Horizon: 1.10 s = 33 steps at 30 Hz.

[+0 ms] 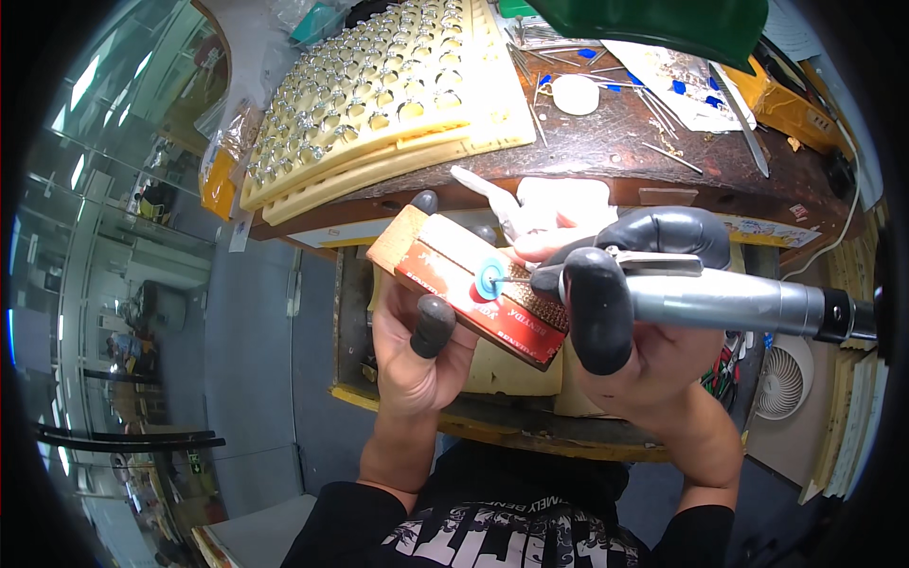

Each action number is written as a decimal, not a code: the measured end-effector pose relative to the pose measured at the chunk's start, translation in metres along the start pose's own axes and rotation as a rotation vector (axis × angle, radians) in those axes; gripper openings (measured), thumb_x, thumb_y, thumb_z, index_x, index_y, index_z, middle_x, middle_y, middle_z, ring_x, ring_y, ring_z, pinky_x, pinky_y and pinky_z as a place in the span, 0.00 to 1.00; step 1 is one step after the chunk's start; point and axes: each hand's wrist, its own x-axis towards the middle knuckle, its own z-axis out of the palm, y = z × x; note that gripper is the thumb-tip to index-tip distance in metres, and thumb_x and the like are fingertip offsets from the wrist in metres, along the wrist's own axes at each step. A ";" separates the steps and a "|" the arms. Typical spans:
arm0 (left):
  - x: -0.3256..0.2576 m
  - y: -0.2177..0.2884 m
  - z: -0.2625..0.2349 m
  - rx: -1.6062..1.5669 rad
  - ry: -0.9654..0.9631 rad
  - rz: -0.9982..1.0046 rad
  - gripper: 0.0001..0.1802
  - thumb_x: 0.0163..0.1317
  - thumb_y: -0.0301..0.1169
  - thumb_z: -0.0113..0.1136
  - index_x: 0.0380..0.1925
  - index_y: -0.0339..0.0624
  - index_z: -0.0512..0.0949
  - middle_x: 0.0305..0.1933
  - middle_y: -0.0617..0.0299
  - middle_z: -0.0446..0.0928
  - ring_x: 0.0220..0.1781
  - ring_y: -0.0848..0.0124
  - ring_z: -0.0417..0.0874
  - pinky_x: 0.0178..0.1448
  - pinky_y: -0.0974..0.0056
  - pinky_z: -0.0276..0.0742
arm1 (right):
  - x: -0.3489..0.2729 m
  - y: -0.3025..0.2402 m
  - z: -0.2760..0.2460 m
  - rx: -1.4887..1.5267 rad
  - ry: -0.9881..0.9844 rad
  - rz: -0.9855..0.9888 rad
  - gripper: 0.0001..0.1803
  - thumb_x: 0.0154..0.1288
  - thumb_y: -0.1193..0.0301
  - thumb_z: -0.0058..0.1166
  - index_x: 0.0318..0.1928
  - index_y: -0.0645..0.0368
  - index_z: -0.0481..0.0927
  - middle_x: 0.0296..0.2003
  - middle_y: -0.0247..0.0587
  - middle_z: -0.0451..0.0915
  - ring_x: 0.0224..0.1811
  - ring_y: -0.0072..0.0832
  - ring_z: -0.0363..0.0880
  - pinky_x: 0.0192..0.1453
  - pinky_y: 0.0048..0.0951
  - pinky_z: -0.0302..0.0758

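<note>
My left hand (409,371), with black finger cots on some fingers, is closed around a block (516,327) with red printed sides and a rough brown strip along its top. The block is tilted in front of the bench. In my right hand (653,355), also with black finger cots, is a silver rotary handpiece (748,301) pointing left. A thin shaft at its tip carries a small blue disc (490,279). The disc lies against the block or just over it; which of the two I cannot tell.
On the dark wooden bench (606,147), a yellow tray (497,133) holds rows of silver rings. Several thin metal bits, a white round container (575,95) and tweezers (748,133) lie to its right. A green lamp shade (663,28) hangs above. An open drawer (511,369) sits below my hands.
</note>
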 end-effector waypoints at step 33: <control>0.005 0.002 0.005 0.052 -0.057 -0.031 0.46 0.65 0.43 0.59 0.71 0.36 0.44 0.64 0.44 0.66 0.66 0.54 0.71 0.71 0.50 0.66 | 0.010 -0.003 -0.012 -0.079 -0.236 -0.126 0.06 0.66 0.77 0.51 0.35 0.70 0.78 0.32 0.49 0.83 0.38 0.38 0.85 0.56 0.47 0.78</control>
